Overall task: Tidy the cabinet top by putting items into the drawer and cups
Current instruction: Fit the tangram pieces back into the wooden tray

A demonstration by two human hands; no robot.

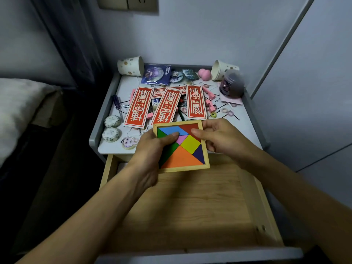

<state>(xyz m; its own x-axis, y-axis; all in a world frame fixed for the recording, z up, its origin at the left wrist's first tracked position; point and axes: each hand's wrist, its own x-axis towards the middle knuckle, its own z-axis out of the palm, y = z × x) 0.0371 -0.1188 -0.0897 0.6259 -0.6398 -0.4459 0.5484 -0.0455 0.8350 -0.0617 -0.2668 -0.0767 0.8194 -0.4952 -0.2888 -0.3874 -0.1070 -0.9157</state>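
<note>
Wooden puzzle tray gripped by left hand at 9 o'clock, right hand at 3, above open drawer.

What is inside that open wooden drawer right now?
Only its bare wooden bottom shows in the drawer. The tangram puzzle, gripped by the left hand and right hand, and both forearms cover its back part and corners.

jar: blurred | socket: cut off at top edge
</note>
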